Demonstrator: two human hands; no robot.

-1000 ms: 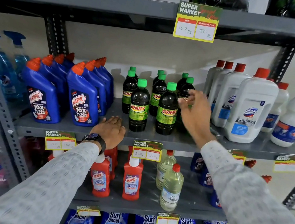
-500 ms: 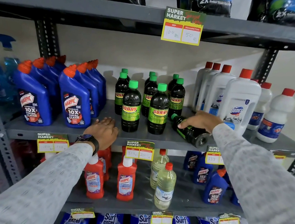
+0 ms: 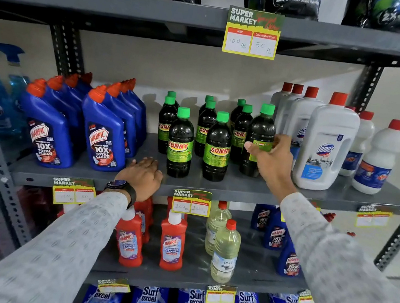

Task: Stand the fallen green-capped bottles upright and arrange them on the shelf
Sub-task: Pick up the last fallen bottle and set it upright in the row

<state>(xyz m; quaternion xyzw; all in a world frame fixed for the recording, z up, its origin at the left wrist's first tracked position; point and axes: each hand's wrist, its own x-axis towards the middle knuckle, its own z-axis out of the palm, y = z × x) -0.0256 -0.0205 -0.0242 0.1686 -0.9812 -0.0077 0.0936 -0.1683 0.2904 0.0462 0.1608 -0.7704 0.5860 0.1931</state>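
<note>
On the left of the middle shelf stand blue Harpic bottles with orange spouts. Just in front of them the person's left hand lies flat, palm down, on the shelf's front edge, its fingers spread and holding nothing; a black watch sits on that wrist. To its right the Sunny bottles stand in three short rows, all upright, green caps up. At the right end of that group the right hand grips one more green-capped bottle around its label, thumb across the front and fingers curled behind. This bottle stands with its long axis vertical, cap pointing straight up, beside the third row; whether its base touches the shelf I cannot tell. Next come white Domex bottles with red caps.
</note>
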